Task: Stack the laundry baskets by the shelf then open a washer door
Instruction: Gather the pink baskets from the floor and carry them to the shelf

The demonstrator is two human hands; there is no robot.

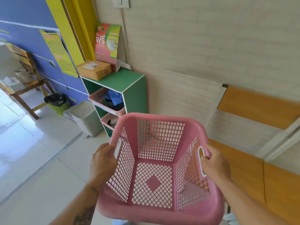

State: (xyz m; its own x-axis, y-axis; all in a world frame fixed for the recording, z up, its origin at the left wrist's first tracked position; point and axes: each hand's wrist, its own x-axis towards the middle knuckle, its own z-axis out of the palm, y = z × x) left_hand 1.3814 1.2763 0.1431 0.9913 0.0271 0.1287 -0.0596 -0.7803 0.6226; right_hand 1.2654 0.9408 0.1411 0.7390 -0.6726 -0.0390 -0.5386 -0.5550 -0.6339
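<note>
I hold an empty pink mesh laundry basket [155,184] in front of me, above the floor. My left hand [102,161] grips its left handle and my right hand [214,164] grips its right handle. Just beyond the basket stands a green shelf [128,82] against the wall. Two more pink baskets sit inside the shelf: an upper one [99,96] with blue cloth in it and a lower one [108,120] partly hidden behind the held basket. No washer is in view.
A cardboard parcel [94,69] and a pink detergent box [107,44] rest on the shelf top. A grey lidded bin [86,117] and a green bin with a black bag [56,101] stand left of the shelf. A wooden bench [259,143] runs along the right wall.
</note>
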